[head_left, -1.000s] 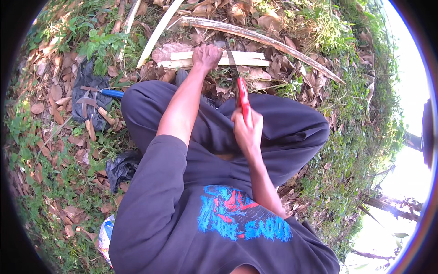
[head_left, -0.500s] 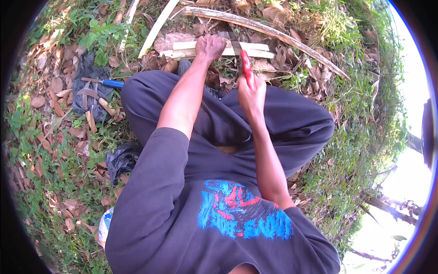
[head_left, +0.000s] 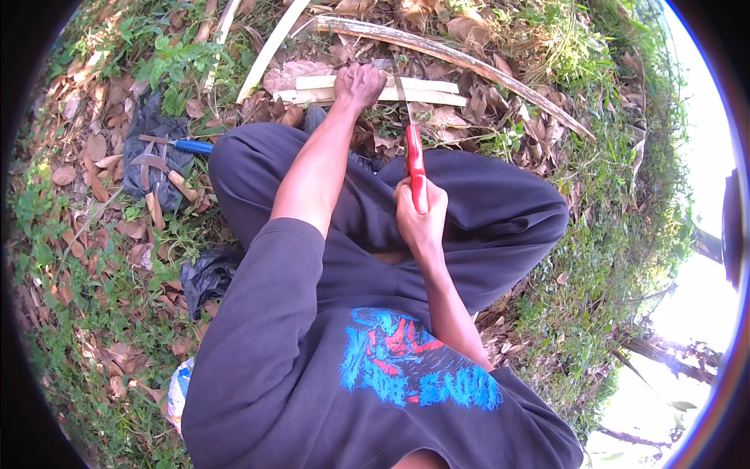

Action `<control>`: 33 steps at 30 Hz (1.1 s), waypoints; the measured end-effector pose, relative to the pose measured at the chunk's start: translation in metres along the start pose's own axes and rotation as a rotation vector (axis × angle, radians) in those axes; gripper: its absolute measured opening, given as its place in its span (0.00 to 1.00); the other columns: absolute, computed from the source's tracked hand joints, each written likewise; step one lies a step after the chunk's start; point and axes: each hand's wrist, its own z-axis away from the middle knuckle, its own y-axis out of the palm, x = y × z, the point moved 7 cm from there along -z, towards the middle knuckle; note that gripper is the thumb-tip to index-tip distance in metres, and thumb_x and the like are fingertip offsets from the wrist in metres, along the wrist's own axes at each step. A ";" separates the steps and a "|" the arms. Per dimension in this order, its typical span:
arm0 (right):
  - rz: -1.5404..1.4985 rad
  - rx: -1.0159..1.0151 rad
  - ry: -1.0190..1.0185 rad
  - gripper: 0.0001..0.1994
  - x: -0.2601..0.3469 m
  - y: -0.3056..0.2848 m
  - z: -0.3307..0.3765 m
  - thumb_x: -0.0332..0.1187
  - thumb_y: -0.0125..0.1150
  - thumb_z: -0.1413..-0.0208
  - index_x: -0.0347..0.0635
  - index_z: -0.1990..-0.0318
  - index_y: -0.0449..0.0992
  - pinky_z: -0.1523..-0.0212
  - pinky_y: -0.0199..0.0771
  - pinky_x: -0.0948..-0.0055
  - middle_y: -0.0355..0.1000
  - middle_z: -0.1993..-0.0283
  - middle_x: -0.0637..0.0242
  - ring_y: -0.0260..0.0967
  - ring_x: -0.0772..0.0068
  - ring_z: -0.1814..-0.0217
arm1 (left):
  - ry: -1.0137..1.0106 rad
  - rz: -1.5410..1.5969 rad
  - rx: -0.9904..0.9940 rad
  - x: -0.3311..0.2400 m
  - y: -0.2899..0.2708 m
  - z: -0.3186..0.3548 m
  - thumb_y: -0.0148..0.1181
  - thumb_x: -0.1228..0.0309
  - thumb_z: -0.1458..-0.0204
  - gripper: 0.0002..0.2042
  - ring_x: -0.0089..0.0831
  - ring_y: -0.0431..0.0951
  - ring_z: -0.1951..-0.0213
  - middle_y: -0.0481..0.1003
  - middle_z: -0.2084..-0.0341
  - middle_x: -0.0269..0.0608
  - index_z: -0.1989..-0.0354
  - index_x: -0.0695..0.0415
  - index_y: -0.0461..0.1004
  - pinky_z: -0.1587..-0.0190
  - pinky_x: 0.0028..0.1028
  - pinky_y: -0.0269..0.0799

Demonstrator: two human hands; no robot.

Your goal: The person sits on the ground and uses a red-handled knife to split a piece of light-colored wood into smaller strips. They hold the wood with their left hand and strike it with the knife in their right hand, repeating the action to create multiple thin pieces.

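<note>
Two pale wooden strips (head_left: pixel 428 95) lie side by side across the ground in front of my crossed legs. My left hand (head_left: pixel 360 84) is closed over them, pressing them down left of the blade. In my right hand (head_left: pixel 422 207) is the red handle of a handsaw (head_left: pixel 416 160). Its thin blade points away from me and crosses the strips just right of my left hand. The blade's far end is hard to make out among the leaves.
A long curved strip of wood (head_left: pixel 461 59) arcs beyond the work, with a pale strip (head_left: pixel 269 55) to its left. On a black plastic bag (head_left: pixel 160 117) at left lie a blue-handled tool (head_left: pixel 191 145), a curved blade (head_left: pixel 150 162) and wooden handles (head_left: pixel 181 185). Leaves and grass surround me.
My right hand has drawn the saw back toward my body, so more blade shows between handle and strips. My left hand stays in place on the strips.
</note>
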 end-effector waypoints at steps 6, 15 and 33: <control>0.184 -0.002 0.094 0.11 -0.004 0.009 -0.037 0.27 0.54 0.48 0.30 0.80 0.68 0.78 0.65 0.63 0.65 0.86 0.56 0.65 0.74 0.83 | 0.048 -0.034 0.093 0.002 0.013 -0.010 0.54 0.72 0.51 0.04 0.35 0.81 0.70 0.79 0.74 0.37 0.72 0.49 0.75 0.76 0.35 0.74; 0.148 0.043 0.045 0.11 -0.004 0.010 -0.015 0.25 0.51 0.46 0.35 0.79 0.71 0.78 0.59 0.75 0.66 0.83 0.72 0.60 0.83 0.80 | 0.138 -0.046 0.059 0.013 0.049 -0.007 0.52 0.70 0.49 0.04 0.35 0.78 0.66 0.76 0.72 0.36 0.68 0.50 0.73 0.66 0.37 0.71; -0.024 0.049 0.128 0.09 -0.014 -0.010 0.019 0.23 0.53 0.46 0.33 0.79 0.71 0.76 0.65 0.75 0.64 0.84 0.71 0.62 0.83 0.80 | 0.128 -0.022 0.062 0.008 0.035 -0.004 0.53 0.69 0.48 0.05 0.37 0.79 0.63 0.78 0.69 0.36 0.67 0.48 0.75 0.65 0.39 0.73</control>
